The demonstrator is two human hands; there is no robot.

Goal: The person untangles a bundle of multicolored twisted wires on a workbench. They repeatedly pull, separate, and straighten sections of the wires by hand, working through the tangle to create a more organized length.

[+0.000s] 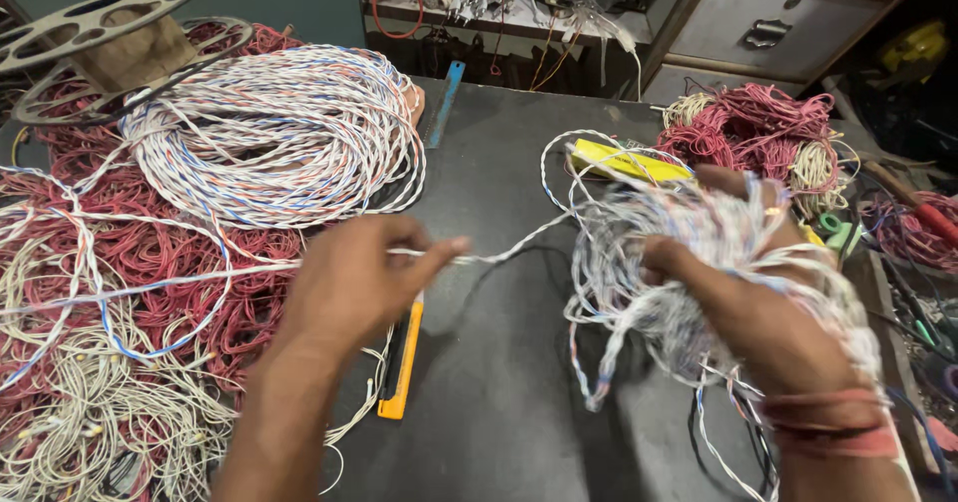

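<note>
White twisted wire strand point(499, 254) runs taut between my hands: my left hand point(349, 287) pinches it, my right hand point(743, 307) is clamped on a loose white wire bundle point(689, 262). Under the left grip lies an orange utility knife point(402, 367); beyond it, a large white coil point(274, 133).

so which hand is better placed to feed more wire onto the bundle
Left, probably. The left hand already pinches the taut twisted wire that runs from the big coil toward the bundle. The right hand is full, wrapped in the bundle's loops.
</note>
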